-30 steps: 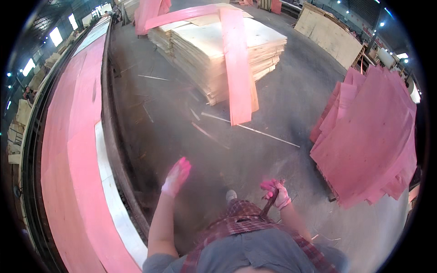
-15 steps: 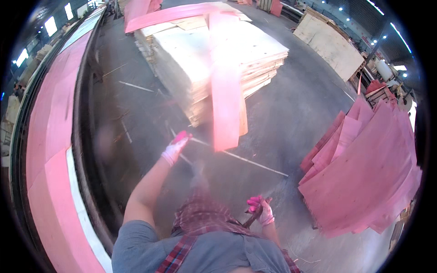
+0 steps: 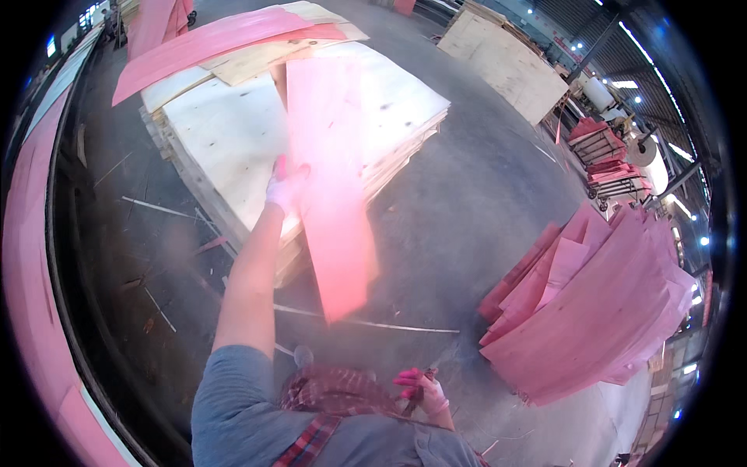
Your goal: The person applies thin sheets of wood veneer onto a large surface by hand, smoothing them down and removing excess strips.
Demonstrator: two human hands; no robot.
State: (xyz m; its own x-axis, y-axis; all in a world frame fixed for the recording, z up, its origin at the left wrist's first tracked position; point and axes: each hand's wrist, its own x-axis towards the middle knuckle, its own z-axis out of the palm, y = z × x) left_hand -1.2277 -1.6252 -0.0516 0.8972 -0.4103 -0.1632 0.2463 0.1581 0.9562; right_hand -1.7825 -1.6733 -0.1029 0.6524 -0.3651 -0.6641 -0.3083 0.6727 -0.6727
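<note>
My left hand (image 3: 278,191), in a white glove with pink fingers, reaches forward to the left edge of a long pink veneer strip (image 3: 331,241). Blur and glare smear its fingers, so I cannot tell whether they grip the edge. The strip lies across a stack of pale veneer sheets (image 3: 226,132), its near end jutting out past the stack. Close to my body, my right hand (image 3: 426,395), gloved alike, is closed round a slim dark brown thing (image 3: 410,405) whose kind I cannot make out.
More pink sheets (image 3: 210,43) overlie the stack's far side. At the right stands a big fanned bundle of pink sheets (image 3: 583,311). Pink sheets line a long conveyor (image 3: 31,202) at the left. Thin offcuts (image 3: 373,321) litter the floor. A pale board stack (image 3: 506,58) leans farther back.
My left arm has stretched forward, bringing that hand from above the floor to the strip's edge. The view has shifted closer to the stack. My right hand stays low with the brown thing.
</note>
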